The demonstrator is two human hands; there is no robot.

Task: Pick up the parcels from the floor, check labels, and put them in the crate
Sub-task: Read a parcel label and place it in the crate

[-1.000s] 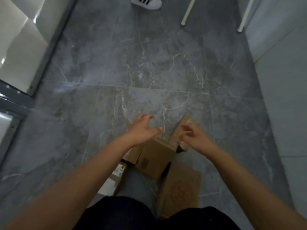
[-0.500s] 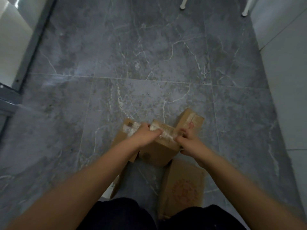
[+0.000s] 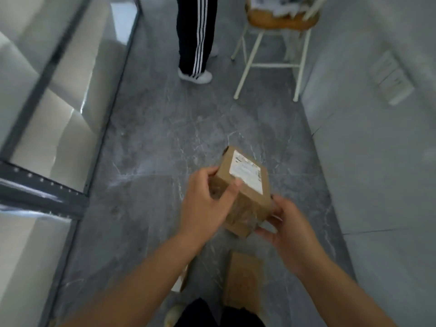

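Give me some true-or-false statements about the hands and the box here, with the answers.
1. Both the left hand and the right hand hold the box. True.
2. The box's white label faces up toward the camera. True.
3. The box rests on the chair. False: it is held in the air above the floor; the chair stands farther off, by the wall.
4. No boxes lie on the floor. False: a second box lies there, below the hands.
5. The person is alone. False: someone in striped trousers stands next to the chair.
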